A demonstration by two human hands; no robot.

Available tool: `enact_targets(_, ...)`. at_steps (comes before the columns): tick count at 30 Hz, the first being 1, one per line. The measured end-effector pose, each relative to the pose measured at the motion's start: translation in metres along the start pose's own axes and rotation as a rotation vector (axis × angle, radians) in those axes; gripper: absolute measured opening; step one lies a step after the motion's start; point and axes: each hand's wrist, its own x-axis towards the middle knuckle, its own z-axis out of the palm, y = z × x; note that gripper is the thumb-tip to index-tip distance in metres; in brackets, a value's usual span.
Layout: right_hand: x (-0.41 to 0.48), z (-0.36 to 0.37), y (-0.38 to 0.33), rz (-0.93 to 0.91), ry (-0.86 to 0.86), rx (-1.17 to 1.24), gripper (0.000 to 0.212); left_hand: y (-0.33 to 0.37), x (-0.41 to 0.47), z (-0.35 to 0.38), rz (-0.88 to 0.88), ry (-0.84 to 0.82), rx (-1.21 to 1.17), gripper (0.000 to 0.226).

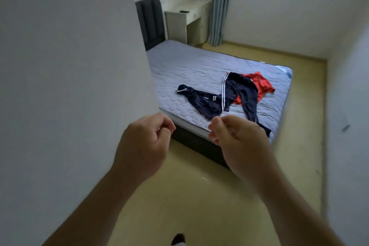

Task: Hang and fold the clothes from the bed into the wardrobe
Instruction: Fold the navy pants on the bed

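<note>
A bed (199, 62) with a grey quilted mattress stands ahead of me. On its near end lie dark navy track trousers with white side stripes (242, 94), a second dark navy garment with white stripes (201, 102) to their left, and a red garment (261, 86) partly under the trousers. My left hand (145, 142) and my right hand (237, 142) are raised in front of me, short of the bed. Their fingers are loosely curled and hold nothing. No wardrobe interior is in view.
A large white panel (69, 76) fills the left side and hides part of the bed. A white desk (185, 20) and a grey-blue curtain (218, 6) stand beyond the dark headboard (150, 22). Yellowish floor (199, 205) runs round the bed. A white wall (347, 106) is on the right.
</note>
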Motion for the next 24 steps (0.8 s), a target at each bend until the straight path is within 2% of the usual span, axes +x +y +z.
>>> enact_targets(9,0.186,-0.011,0.128,0.186,0.069,-0.184,0.032,-0.051,0.195,0.192,0.005,-0.225,-0.124,0.022)
enact_targets(17,0.335,-0.008,0.218,0.42,0.023,-0.25,0.031,-0.089,0.356,0.303,-0.035,-0.53,-0.099,0.023)
enact_targets(24,0.458,0.044,0.32,0.59,-0.122,-0.265,0.033,-0.154,0.458,0.415,-0.104,-0.722,-0.002,0.017)
